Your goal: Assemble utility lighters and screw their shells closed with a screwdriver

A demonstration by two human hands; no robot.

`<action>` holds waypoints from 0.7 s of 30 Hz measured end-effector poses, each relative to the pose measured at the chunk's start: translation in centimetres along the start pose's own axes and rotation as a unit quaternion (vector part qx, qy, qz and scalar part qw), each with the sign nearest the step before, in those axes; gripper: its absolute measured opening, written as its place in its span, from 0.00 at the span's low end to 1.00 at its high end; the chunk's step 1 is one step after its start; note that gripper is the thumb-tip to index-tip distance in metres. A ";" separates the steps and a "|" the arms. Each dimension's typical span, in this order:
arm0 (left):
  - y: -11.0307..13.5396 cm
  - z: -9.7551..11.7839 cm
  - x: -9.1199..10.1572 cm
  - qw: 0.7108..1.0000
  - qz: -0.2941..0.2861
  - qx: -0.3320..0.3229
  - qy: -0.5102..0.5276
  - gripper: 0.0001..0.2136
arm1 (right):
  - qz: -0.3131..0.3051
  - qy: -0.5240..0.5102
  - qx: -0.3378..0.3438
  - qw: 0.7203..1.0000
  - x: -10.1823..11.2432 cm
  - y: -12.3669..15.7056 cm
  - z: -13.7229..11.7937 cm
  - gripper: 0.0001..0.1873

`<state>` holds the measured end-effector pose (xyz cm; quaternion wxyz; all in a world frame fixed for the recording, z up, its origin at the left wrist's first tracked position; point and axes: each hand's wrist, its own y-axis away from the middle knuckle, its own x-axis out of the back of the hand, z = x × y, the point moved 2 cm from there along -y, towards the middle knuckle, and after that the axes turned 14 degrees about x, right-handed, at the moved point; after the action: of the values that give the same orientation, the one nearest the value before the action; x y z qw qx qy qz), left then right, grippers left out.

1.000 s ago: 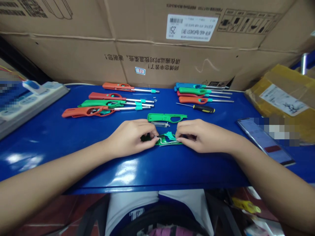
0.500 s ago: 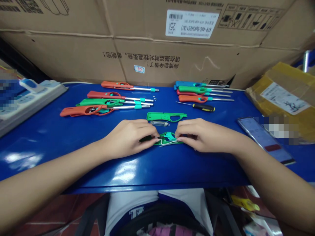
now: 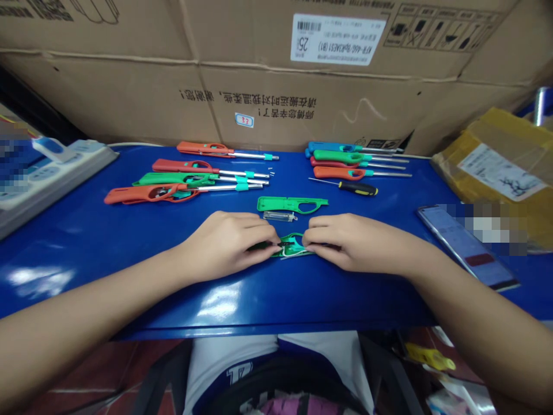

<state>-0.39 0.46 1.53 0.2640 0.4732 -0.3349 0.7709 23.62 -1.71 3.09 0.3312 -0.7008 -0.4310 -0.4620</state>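
Note:
An opened green lighter half (image 3: 290, 252) lies on the blue table, with a teal trigger piece (image 3: 298, 244), a small black part and a thin white tube inside. My left hand (image 3: 233, 242) pinches its left end, thumb and fingers closed together. At the right end my right hand (image 3: 345, 242) is closed too, fingertips on the teal piece or the shell rim; exactly which is hidden. Just beyond them rest the other green shell half (image 3: 276, 204) and a clear fuel tank (image 3: 279, 217).
Several long-nosed lighters (image 3: 173, 178) lie at the left, others (image 3: 345, 157) at back right beside a screwdriver (image 3: 358, 188). A power strip (image 3: 56, 170) stands far left. A phone (image 3: 466, 245) and a taped parcel (image 3: 501, 167) are at right. A big carton (image 3: 142, 86) walls the back.
My right hand has shifted slightly left and down along the green shell, and the teal piece sits a little lower. My left hand keeps its place.

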 end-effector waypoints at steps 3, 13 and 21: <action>-0.1 0.0 0.0 1.000 0.003 0.009 0.005 0.06 | -0.008 0.014 -0.007 1.000 -0.1 -0.1 -0.2 0.11; -0.1 -0.2 -0.1 0.998 -0.006 0.031 0.052 0.07 | -0.035 0.036 -0.015 0.999 -0.1 -0.4 -0.6 0.11; -0.3 -0.2 0.1 0.996 -0.014 0.051 0.078 0.06 | -0.019 0.018 0.001 1.000 -0.1 -0.3 -0.5 0.11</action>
<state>-0.37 0.82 1.59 0.2757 0.4287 -0.2671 0.8178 23.14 -2.09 3.19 0.3305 -0.6837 -0.4387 -0.4805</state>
